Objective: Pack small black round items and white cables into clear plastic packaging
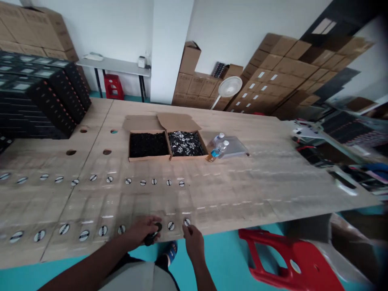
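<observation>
**Left hand [141,230] grips dark pieces while right hand [193,242] reaches a disc at a table's near edge**

Seen from the person's head, a long wooden table [242,190] fills the middle of the view. At bottom centre, the left hand is closed around black round pieces [150,238], which poke out below the fingers. Just to its right, the right hand's fingertips [188,230] are pinched together at the lower edge of a round black-and-white disc [187,222]. Whether they grip it, I cannot tell.

That disc ends a row of matching discs [103,230] along the near edge, running to the lower left. A second row [128,181] crosses the table nearer its middle.

At top centre of the table, two open cardboard boxes sit side by side. The left box [148,158] holds black pieces, and the right box [189,154] holds a black-and-silver jumble. Just right of them lie two water bottles [220,148]. A red plastic stool [291,258] stands at lower right, and stacked black cartons [39,93] rise at upper left.
</observation>
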`<control>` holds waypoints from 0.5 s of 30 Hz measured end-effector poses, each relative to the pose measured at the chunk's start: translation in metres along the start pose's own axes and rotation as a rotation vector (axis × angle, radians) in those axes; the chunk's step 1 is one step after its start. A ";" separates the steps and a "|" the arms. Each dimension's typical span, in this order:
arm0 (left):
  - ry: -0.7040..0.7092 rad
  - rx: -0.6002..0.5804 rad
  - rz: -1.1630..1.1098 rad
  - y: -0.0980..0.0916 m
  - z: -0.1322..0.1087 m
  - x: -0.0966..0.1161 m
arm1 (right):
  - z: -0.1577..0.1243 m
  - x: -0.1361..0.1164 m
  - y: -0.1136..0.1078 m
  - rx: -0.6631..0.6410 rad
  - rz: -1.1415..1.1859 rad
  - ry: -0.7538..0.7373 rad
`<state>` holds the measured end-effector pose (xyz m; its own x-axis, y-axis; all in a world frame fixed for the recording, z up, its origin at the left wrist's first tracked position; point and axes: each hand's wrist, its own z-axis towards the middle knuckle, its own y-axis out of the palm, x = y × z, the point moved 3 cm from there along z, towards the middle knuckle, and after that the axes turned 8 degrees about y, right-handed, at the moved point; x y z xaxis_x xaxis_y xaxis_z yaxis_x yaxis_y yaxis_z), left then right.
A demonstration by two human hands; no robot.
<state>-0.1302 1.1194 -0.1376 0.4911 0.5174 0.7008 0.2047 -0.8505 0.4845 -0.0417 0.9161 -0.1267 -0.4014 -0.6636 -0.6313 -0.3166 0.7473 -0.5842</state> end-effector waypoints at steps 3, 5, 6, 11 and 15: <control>0.061 0.002 0.152 0.045 0.018 -0.003 | -0.005 0.016 0.006 -0.257 0.168 0.042; 0.084 -0.005 0.238 0.078 0.029 -0.006 | -0.004 0.024 0.002 -0.385 0.308 0.062; 0.089 -0.009 0.266 0.093 0.034 -0.008 | -0.001 0.027 -0.003 -0.413 0.361 0.061; 0.099 0.032 0.202 0.136 0.046 -0.020 | 0.034 0.042 -0.051 -0.340 0.346 0.017; 0.070 0.119 0.072 0.135 0.049 -0.026 | 0.068 0.047 -0.084 -0.193 0.191 -0.061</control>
<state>-0.0739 0.9864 -0.1159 0.4489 0.4565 0.7682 0.2724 -0.8886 0.3689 0.0246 0.8203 -0.1419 -0.4189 -0.5064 -0.7537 -0.4003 0.8480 -0.3472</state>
